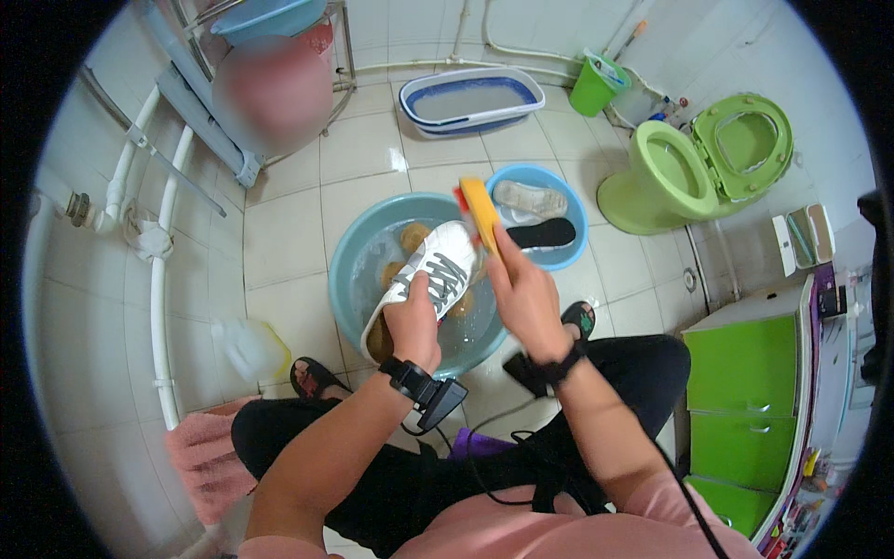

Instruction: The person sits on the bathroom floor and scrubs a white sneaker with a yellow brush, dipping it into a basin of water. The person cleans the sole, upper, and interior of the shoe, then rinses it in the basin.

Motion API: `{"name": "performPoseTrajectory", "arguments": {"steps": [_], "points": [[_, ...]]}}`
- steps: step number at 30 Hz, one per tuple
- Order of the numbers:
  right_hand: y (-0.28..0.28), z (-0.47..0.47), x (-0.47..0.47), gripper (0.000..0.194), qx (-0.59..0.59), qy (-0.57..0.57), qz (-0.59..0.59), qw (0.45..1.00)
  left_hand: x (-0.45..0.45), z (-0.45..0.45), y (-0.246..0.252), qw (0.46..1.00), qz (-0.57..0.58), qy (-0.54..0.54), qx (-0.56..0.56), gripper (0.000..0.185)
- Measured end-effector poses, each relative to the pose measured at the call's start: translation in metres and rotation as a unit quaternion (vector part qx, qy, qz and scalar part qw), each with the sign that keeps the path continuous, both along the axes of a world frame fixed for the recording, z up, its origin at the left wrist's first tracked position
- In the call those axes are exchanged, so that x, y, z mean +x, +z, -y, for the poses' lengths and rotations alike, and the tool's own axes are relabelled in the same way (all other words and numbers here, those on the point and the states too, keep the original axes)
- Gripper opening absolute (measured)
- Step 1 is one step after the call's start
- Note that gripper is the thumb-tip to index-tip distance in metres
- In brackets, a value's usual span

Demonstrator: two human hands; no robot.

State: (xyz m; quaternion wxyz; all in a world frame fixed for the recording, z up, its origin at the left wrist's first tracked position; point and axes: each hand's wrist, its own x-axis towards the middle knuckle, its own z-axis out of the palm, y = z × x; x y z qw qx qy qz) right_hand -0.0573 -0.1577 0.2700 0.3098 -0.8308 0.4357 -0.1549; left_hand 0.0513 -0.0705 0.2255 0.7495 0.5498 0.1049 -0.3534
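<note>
My left hand (413, 327) grips a white sneaker (447, 255) with grey laces, its thumb over the lacing. The shoe is tilted above a teal plastic basin (347, 307) of water, toe pointing away to the upper right. In my right hand (525, 300) is a yellow-backed scrubbing brush (478, 207) with red bristles, close to the sneaker's toe side; blur hides whether they touch. Brownish round shapes (415, 238) show in the basin, partly covered by the shoe. A smaller blue basin (580, 202) beyond my right hand holds a pale insole (531, 198) and a black insole (548, 233).
A collapsible white-and-blue tub (472, 124) stands by the far wall near a green bin (594, 91). The green toilet (635, 199) is at right, above a green cabinet (744, 363). At left are a translucent jug (244, 349) and a pink towel (209, 454). Cables hang near my wrists.
</note>
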Motion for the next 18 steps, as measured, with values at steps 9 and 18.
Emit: {"name": "performPoseTrajectory", "arguments": {"steps": [9, 18], "points": [[-0.019, -0.005, -0.015, 0.052, -0.029, -0.014, 0.017, 0.999, -0.002, -0.003, -0.005, 0.985, 0.142, -0.098, 0.006, 0.037], [0.003, -0.003, -0.014, 0.052, 0.045, -0.036, -0.034, 0.998, 0.002, -0.011, 0.003, 0.925, 0.336, -0.177, 0.018, 0.034]]}}
